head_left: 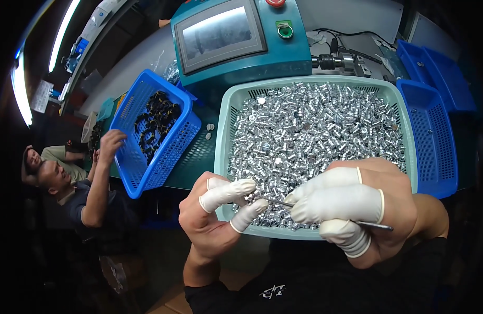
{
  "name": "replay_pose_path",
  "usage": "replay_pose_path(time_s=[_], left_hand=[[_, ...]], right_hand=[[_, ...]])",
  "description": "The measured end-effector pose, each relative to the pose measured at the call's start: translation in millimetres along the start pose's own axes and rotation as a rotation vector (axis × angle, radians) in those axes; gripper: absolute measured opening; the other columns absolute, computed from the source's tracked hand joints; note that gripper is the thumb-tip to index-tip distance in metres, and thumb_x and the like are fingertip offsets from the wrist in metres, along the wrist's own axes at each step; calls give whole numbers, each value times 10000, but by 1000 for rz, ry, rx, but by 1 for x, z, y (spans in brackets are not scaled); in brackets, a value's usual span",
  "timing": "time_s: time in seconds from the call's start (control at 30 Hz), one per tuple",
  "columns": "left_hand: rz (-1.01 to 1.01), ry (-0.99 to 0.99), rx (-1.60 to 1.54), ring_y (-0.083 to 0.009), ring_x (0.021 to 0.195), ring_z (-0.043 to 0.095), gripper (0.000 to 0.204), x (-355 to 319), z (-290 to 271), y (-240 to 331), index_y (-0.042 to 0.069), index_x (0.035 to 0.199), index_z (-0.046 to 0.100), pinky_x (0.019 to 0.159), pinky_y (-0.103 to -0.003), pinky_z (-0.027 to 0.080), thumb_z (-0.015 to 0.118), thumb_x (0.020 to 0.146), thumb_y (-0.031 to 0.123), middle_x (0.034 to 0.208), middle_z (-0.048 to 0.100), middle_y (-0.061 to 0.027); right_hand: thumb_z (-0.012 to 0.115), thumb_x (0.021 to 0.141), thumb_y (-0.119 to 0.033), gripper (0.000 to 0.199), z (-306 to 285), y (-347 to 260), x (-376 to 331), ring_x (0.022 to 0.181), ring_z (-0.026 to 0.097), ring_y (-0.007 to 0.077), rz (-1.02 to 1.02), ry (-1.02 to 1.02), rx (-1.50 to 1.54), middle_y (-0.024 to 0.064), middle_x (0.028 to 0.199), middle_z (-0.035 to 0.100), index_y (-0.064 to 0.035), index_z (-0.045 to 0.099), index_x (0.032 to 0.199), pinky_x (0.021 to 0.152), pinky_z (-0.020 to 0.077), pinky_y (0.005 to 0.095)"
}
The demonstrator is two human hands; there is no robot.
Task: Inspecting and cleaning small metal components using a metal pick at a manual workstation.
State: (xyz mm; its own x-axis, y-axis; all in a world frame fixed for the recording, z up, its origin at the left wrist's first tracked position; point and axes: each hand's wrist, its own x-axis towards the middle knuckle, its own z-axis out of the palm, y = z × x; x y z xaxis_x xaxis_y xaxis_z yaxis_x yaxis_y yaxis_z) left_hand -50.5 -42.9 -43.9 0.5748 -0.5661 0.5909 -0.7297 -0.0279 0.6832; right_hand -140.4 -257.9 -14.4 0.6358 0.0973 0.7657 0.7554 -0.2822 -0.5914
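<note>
At the lower centre of the frame, the left hand (218,212), with white rubber finger cots on thumb and forefinger, is seen pinched shut; the two covered fingertips (254,208) are closed on something too small to be identified. To the right of it, the right hand (364,206), also fitted with white finger cots, is closed around a thin metal tweezer-like tool (325,213), whose point is directed left toward the left fingertips and whose rear end projects from the hand at the lower right. Both hands are held just above the near rim of a pale green perforated plastic basket (223,131), which occupies the centre of the frame and is filled with small shiny silver metal cylindrical parts (317,128). Behind the basket, at the upper centre, a teal machine housing with a grey touch screen (220,34) is noted, with a green push button (285,31) to the right of the screen. At the centre left, a blue perforated plastic basket (142,167) containing small black parts (156,120) is tilted, and its near edge is touched by another person's hand (111,142). Further blue plastic baskets (435,136) stand at the right edge of the frame.
</note>
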Motion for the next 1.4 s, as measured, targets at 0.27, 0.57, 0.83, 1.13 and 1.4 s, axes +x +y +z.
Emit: replay_pose_path(time_s=[0.27,0.57,0.83,1.13,1.4], left_hand=[[-3,38,6,-133,609,593,346,-7,-5,0,17,961,705,606,-255,412,850,647,35,753,688,-60],[-30,48,11,-131,612,594,349,-10,-11,-8,13,957,709,614,-249,424,845,635,16,737,679,-51],[-26,42,11,-132,615,599,352,-12,-19,-15,13,959,711,607,-245,429,845,634,14,738,680,-47],[-13,68,61,-132,618,599,327,-14,-22,-11,19,945,713,598,-249,424,840,644,10,788,706,-65],[8,42,65,-139,628,596,338,-7,-18,-7,20,946,709,594,-247,428,841,636,2,786,704,-63]], right_hand=[[628,901,-143,208,10,-3,-2,622,687,221,-28,-43,22,210,862,689,55,649,958,501,552,287],[630,881,-116,177,12,3,4,652,695,247,-14,-84,5,203,875,691,47,662,942,535,570,298],[631,891,-118,179,24,11,7,654,685,249,-6,-107,12,214,889,688,50,654,947,525,553,303],[639,882,-103,170,30,12,10,636,683,257,-123,-83,-19,192,864,690,56,654,939,509,546,304],[654,849,-74,154,26,13,9,619,677,250,-133,-25,-12,189,832,684,63,653,918,501,547,304]])
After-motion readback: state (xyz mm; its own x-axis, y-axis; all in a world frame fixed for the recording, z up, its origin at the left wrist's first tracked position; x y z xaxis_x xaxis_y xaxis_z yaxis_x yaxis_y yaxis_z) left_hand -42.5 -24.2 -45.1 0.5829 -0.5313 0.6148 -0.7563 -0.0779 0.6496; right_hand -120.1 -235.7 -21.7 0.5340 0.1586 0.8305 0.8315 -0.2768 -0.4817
